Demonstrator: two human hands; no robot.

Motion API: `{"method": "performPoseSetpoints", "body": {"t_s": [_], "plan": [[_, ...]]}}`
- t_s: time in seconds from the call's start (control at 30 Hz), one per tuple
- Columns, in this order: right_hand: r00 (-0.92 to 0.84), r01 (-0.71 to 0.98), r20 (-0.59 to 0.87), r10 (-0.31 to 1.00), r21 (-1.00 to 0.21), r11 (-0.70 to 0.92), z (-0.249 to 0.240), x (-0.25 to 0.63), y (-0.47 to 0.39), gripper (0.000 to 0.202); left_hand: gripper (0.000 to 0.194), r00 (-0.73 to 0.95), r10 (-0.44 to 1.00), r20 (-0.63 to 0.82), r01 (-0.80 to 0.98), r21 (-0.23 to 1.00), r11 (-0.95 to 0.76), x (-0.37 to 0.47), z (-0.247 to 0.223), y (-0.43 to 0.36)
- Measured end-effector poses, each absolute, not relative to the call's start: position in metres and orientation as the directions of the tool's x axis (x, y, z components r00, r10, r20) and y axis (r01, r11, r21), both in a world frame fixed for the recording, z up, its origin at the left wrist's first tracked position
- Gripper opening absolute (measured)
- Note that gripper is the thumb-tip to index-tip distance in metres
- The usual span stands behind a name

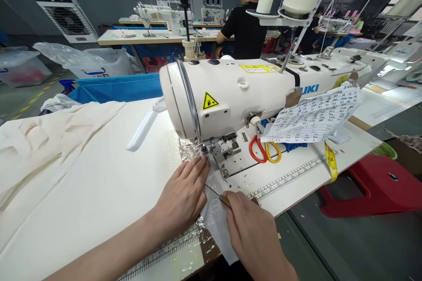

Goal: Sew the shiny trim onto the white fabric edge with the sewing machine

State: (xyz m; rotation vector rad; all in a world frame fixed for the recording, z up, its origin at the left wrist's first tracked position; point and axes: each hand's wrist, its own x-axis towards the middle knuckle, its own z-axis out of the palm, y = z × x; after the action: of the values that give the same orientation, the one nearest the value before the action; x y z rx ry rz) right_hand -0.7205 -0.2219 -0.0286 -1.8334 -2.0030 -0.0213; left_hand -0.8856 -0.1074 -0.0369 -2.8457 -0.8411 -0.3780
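Under the head of the white sewing machine [224, 96], my left hand [186, 189] lies with its fingers stretched forward beside the presser foot [211, 151]. Its fingertips rest on a piece of thin white fabric [216, 217] that hangs down over the table's front edge. My right hand [253, 232] grips the wooden handle of an awl [221, 198]. The awl's thin metal shaft points up and left, its tip close to my left fingers. Exactly what lies beneath the left palm is hidden.
Red- and yellow-handled scissors [258, 149] are beside the machine, under a handwritten paper sheet [313, 112]. A yellow tape measure [331, 162] hangs at the right edge. Cream fabric [59, 136] covers the left tabletop. A red stool [379, 186] stands at right; a person [245, 26] sits beyond.
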Motion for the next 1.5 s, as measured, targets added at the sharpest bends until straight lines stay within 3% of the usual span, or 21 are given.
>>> {"method": "performPoseSetpoints", "body": {"t_s": [0.7, 0.93, 1.07, 1.23, 1.5], "plan": [[-0.045, 0.957, 0.227, 0.973, -0.269, 0.108, -0.026, -0.729, -0.204, 0.031, 0.047, 0.794, 0.506, 0.336, 0.532, 0.018, -0.846, -0.888, -0.039, -0.104], [-0.033, 0.963, 0.203, 0.979, -0.254, 0.086, -0.028, -0.734, -0.193, 0.032, 0.041, 0.741, 0.577, 0.345, 0.605, 0.031, -0.795, -0.884, -0.031, -0.097], [-0.018, 0.957, 0.272, 0.962, -0.276, 0.096, -0.03, -0.735, -0.192, 0.033, 0.041, 0.752, 0.559, 0.349, 0.591, 0.017, -0.806, -0.886, -0.033, -0.088], [0.019, 0.872, 0.361, 0.932, -0.462, 0.161, -0.029, -0.734, -0.201, 0.029, 0.043, 0.767, 0.544, 0.34, 0.598, -0.076, -0.798, -0.892, -0.032, -0.078], [-0.01, 0.884, 0.385, 0.923, -0.428, 0.188, -0.038, -0.728, -0.217, 0.031, 0.043, 0.786, 0.492, 0.375, 0.53, 0.003, -0.848, -0.884, -0.037, -0.104]]}}
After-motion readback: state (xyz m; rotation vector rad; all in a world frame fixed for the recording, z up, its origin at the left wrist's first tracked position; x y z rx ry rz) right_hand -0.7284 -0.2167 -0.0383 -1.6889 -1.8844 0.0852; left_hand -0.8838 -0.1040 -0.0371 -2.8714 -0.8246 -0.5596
